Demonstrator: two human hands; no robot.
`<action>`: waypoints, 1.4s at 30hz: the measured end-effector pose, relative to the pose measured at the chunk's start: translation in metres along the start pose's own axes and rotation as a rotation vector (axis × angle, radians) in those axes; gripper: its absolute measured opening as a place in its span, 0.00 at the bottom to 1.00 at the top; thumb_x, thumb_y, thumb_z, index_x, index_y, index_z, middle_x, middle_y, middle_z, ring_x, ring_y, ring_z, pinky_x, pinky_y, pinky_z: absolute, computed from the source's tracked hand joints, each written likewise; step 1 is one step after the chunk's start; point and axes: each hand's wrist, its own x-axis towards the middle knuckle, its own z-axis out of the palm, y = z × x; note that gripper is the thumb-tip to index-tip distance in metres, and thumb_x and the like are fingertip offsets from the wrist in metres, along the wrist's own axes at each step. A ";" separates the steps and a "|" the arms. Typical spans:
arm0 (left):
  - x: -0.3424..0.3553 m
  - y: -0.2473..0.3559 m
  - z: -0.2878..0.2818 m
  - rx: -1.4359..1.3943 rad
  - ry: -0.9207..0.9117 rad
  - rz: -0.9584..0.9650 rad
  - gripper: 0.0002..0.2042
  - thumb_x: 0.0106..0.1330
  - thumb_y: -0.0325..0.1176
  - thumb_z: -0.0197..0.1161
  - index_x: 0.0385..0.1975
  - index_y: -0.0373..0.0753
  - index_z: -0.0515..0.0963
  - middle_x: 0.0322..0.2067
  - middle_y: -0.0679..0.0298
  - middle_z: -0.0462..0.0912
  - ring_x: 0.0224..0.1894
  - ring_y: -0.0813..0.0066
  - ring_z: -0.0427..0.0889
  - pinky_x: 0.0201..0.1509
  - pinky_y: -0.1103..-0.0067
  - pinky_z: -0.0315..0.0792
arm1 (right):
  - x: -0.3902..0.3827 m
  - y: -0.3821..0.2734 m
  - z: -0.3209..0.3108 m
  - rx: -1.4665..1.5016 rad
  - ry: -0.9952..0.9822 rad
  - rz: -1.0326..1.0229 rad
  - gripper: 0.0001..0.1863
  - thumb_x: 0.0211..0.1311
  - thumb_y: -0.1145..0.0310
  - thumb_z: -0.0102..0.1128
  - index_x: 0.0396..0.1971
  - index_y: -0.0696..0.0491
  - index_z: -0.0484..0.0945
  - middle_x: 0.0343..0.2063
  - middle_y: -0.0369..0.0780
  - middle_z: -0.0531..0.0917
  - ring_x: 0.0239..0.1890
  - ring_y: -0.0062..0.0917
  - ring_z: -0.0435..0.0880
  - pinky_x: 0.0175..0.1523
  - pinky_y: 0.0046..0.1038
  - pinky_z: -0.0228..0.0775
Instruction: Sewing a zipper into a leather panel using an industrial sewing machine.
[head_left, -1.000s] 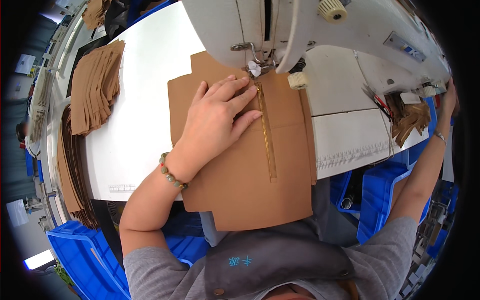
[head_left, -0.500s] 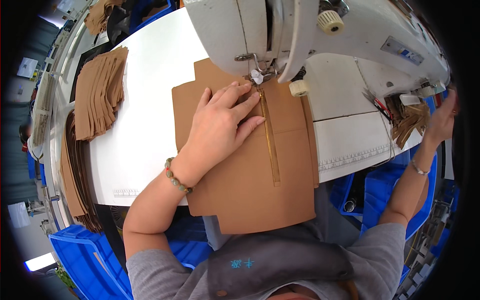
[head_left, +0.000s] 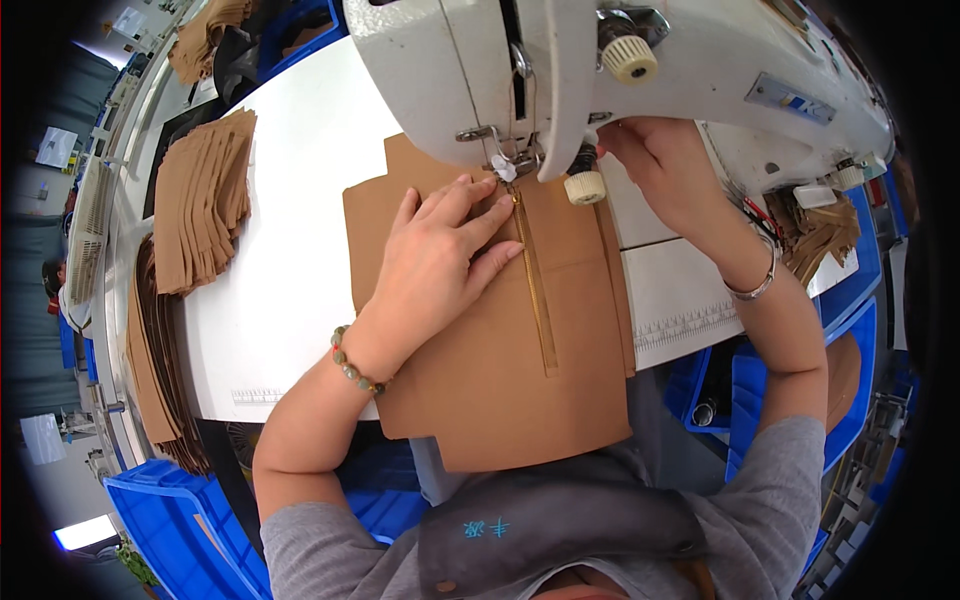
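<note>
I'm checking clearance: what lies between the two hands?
In the head view, between the left hand and the right hand: the gold zipper, part of the brown panel, a cream knob and some pale work surface.

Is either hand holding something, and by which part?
The left hand grips nothing: it lies on the brown panel, beside the zipper. Whether the right hand holds anything cannot be told; the sewing machine partly hides its fingertips.

Smooth matt panel (head_left: 463, 400), shiny metal zip (head_left: 537, 285)
</note>
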 end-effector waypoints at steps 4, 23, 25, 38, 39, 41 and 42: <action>0.000 0.000 0.000 -0.051 -0.027 -0.026 0.20 0.66 0.41 0.71 0.55 0.39 0.85 0.59 0.57 0.82 0.59 0.57 0.81 0.63 0.61 0.71 | 0.001 0.004 0.004 0.193 0.032 0.081 0.10 0.69 0.73 0.58 0.40 0.61 0.86 0.27 0.40 0.87 0.27 0.22 0.83 0.34 0.25 0.73; -0.011 0.019 -0.003 0.127 -0.028 0.083 0.24 0.57 0.24 0.65 0.55 0.47 0.85 0.54 0.65 0.80 0.55 0.65 0.80 0.69 0.55 0.70 | -0.036 0.011 0.046 -0.299 -0.261 -0.319 0.10 0.64 0.61 0.67 0.42 0.43 0.90 0.43 0.37 0.85 0.45 0.35 0.81 0.46 0.36 0.73; -0.011 0.020 -0.004 0.099 -0.039 0.075 0.24 0.56 0.22 0.64 0.55 0.46 0.85 0.54 0.64 0.80 0.55 0.63 0.79 0.69 0.56 0.70 | -0.034 0.016 0.049 -0.295 -0.127 -0.406 0.09 0.65 0.61 0.66 0.41 0.40 0.91 0.36 0.37 0.83 0.42 0.34 0.79 0.45 0.34 0.71; -0.012 0.016 0.000 0.031 -0.017 0.090 0.25 0.54 0.21 0.64 0.54 0.41 0.85 0.52 0.59 0.82 0.51 0.60 0.81 0.62 0.64 0.76 | -0.026 0.023 0.052 -0.233 -0.123 -0.489 0.13 0.61 0.60 0.69 0.45 0.45 0.89 0.34 0.36 0.83 0.38 0.32 0.79 0.41 0.34 0.70; -0.013 0.015 0.001 0.010 -0.014 0.077 0.24 0.55 0.20 0.65 0.54 0.41 0.85 0.52 0.58 0.83 0.52 0.60 0.82 0.62 0.64 0.76 | -0.028 0.020 0.052 -0.277 -0.138 -0.495 0.15 0.60 0.59 0.70 0.45 0.47 0.87 0.37 0.37 0.85 0.40 0.32 0.80 0.43 0.34 0.71; -0.015 0.014 0.003 -0.003 -0.008 0.049 0.22 0.58 0.23 0.66 0.55 0.39 0.84 0.54 0.57 0.83 0.56 0.58 0.81 0.63 0.63 0.76 | -0.030 0.014 0.051 -0.317 -0.156 -0.498 0.16 0.59 0.58 0.71 0.44 0.49 0.86 0.40 0.37 0.86 0.42 0.32 0.81 0.45 0.34 0.71; -0.015 0.014 0.003 -0.017 -0.011 0.021 0.20 0.62 0.25 0.67 0.56 0.38 0.83 0.55 0.56 0.83 0.59 0.57 0.81 0.65 0.63 0.76 | -0.031 0.012 0.050 -0.359 -0.148 -0.523 0.17 0.59 0.57 0.71 0.43 0.50 0.85 0.41 0.37 0.86 0.43 0.32 0.81 0.46 0.35 0.71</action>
